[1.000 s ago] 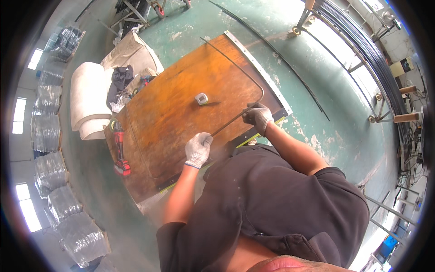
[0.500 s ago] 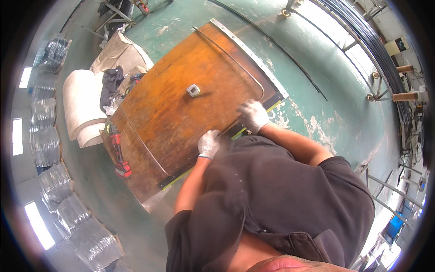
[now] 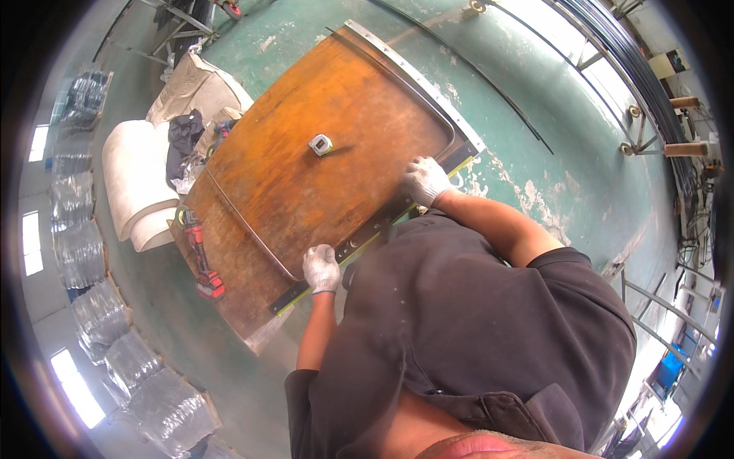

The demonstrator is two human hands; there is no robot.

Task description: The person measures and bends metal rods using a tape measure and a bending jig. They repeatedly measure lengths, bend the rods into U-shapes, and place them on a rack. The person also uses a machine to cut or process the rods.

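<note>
A thin metal rod bent into a wide U (image 3: 243, 222) lies on a rusty brown tabletop (image 3: 329, 191). Its two arms reach away from me, and its middle stretch follows the table's near edge. My left hand (image 3: 321, 268), in a white knit glove, is closed at the rod beside its left bend. Curled over the rod close to its right bend is my right hand (image 3: 427, 181), gloved alike. The fingertips of both hands are partly hidden. Beneath the hands, a dark strip with holes (image 3: 371, 227) borders the near edge. A small tape measure (image 3: 320, 144) sits mid-table.
A red and black cordless power tool (image 3: 200, 256) lies at the table's left edge. Beyond it are a white roll of padding (image 3: 138, 172) and dark cloth (image 3: 186, 134). A pale metal strip with holes (image 3: 417, 80) edges the right side. Long bars rest on a wheeled rack (image 3: 612, 84).
My left hand has slid left along the near edge toward the rod's left bend. The rod has shifted slightly, its right bend now closer to the table's right corner. The right hand stays near that bend.
</note>
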